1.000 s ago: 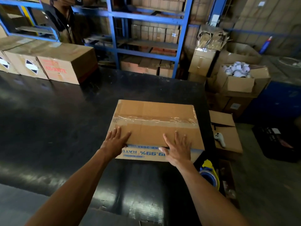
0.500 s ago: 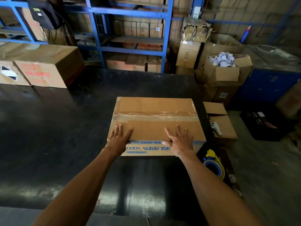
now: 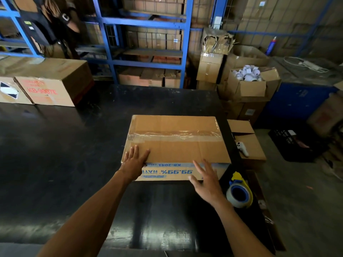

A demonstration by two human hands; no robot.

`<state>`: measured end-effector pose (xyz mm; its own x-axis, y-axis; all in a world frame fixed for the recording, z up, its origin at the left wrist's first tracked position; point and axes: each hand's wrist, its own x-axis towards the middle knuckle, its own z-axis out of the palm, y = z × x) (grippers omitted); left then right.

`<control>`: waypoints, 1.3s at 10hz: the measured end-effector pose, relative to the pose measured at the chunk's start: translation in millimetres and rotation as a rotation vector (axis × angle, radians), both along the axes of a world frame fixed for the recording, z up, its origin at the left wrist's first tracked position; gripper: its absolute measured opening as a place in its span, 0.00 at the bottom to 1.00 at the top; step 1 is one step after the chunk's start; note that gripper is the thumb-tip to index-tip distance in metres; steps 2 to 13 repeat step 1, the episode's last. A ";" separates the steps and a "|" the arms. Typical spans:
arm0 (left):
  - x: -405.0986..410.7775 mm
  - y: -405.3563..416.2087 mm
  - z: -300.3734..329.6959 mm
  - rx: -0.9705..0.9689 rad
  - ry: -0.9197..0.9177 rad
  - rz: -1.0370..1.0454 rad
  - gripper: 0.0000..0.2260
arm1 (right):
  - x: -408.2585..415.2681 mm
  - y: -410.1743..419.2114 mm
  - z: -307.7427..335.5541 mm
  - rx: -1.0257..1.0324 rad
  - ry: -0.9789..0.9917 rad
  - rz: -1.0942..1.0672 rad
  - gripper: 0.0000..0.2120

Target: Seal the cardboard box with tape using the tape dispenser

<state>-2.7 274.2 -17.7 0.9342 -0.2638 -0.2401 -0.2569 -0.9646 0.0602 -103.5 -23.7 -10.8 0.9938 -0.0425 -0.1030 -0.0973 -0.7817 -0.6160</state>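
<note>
Cardboard box (image 3: 176, 145) sits on black worktable (image 3: 55, 154), near its right edge, w/ one strip of clear tape (image 3: 174, 135) already across the centre seam. Near flap overhangs the printed front face and looks not fully seated.

Left hand (image 3: 134, 162): flat on near-left corner of the flap, fingers together, holding nothing. Keep it pressing down so the flap stays flush.

Right hand (image 3: 206, 180): off the box, in front of near-right corner, fingers spread wide, empty. Likely step: reach for tape dispenser (image 3: 239, 193), which rests just right of that hand at the table edge.

Procedure, approx.: grip dispenser by handle (hidden from here), start tape on a side face, draw across the seam w/ steady pressure. Risk: dispenser sits close to the edge; don't knock it off.
</note>
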 end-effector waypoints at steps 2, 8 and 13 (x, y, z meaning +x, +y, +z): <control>-4.8 -4.7 -1.0 -0.019 -0.034 0.020 0.35 | -61.4 3.8 -9.8 0.249 -0.104 -0.135 0.26; -4.8 -4.7 -1.0 -0.019 -0.034 0.020 0.35 | -61.4 3.8 -9.8 0.249 -0.104 -0.135 0.26; -4.8 -4.7 -1.0 -0.019 -0.034 0.020 0.35 | -61.4 3.8 -9.8 0.249 -0.104 -0.135 0.26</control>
